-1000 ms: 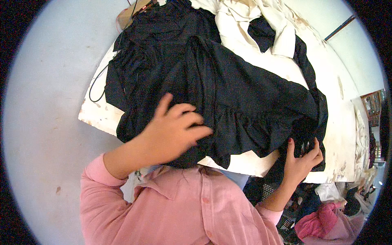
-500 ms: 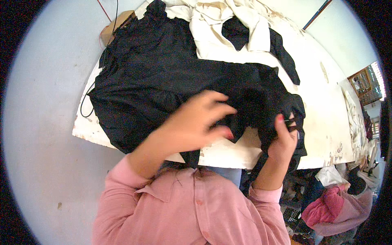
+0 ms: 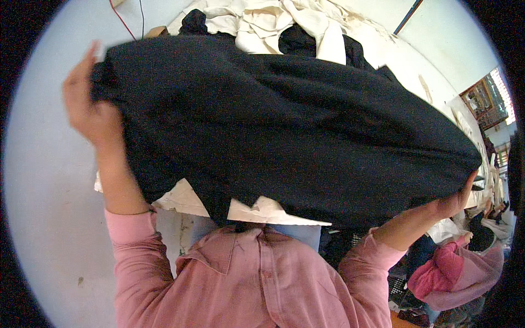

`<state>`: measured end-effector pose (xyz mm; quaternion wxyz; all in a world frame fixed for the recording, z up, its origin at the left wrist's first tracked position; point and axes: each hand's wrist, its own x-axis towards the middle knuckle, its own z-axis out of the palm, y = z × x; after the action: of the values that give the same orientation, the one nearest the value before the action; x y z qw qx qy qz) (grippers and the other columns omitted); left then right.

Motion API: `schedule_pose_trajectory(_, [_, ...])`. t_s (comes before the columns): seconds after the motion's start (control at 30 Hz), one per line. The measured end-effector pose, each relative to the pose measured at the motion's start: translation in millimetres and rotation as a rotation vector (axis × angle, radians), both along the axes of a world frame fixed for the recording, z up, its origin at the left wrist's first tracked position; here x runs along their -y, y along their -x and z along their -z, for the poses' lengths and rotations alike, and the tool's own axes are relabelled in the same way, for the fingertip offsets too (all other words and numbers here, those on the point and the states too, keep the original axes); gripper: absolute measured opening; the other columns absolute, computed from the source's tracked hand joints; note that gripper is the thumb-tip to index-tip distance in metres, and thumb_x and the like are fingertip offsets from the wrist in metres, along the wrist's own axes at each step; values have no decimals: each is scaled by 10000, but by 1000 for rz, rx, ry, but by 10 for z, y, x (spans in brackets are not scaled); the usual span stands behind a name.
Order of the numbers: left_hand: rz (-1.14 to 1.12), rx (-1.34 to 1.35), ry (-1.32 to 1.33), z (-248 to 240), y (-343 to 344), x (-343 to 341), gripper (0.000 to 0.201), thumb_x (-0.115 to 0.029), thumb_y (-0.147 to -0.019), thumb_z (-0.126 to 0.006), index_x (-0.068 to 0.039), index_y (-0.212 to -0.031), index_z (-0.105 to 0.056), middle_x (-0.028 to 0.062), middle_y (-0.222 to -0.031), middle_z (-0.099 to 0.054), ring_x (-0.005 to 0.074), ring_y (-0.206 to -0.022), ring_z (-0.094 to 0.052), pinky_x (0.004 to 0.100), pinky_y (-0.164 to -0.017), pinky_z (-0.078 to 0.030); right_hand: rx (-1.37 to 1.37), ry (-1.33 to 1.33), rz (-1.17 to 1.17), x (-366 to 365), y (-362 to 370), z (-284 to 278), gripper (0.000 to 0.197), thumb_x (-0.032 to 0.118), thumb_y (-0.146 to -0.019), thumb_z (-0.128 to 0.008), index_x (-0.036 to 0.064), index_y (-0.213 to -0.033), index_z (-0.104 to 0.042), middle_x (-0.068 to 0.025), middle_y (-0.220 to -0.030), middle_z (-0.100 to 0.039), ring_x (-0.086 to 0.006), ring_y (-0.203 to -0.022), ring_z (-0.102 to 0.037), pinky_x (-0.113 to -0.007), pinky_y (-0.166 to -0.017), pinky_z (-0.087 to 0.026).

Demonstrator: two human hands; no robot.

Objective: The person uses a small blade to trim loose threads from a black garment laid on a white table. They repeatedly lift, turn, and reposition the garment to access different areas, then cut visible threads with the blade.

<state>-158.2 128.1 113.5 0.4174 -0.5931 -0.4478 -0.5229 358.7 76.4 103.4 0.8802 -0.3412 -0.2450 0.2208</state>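
Note:
A black garment (image 3: 273, 126) is stretched wide between my two hands, lifted over a pale table; its exact kind cannot be made out. My left hand (image 3: 90, 104) grips its left end, fingers curled round the bunched edge. At the far right end my right hand (image 3: 458, 199) holds the cloth, with most of its fingers hidden behind the fabric. The lower edge of the garment hangs close to my body, with a pointed flap dropping in front of the table edge.
White cloth pieces (image 3: 262, 24) lie heaped at the back of the table (image 3: 262, 212), with more black cloth (image 3: 298, 41) among them. A person in pink (image 3: 451, 273) is at the lower right. A framed board (image 3: 486, 104) hangs at the right.
My left hand has moved out to the left and taken hold of the garment. My right hand has moved right, and the garment has been raised and spread between them.

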Motion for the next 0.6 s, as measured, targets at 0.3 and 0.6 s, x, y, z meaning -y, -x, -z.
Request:
schedule_pose_trajectory(0.3, [183,-84,672,237,-226,51,561,79,-750,-529,-78,-1287,-577,167,-1362,-519,343,-1255,-505,414,-1064,-400,1288,711,313,-474,478,395,356,273,-869,-725,60,-1146,-659,-87,-851,-577,-204,-768,-544,-334,-705,-457])
schedule_pose_trajectory(0.6, [506,-411,1633,682,-1134,395,543,-288,-731,-791,-8,-1163,-618,225,-1152,-594,402,-1016,-624,452,-871,-518,1512,337,-379,-76,1353,526,421,54,-747,-767,51,-1146,-635,-148,-1123,-602,-304,-959,-651,-369,-791,-537])
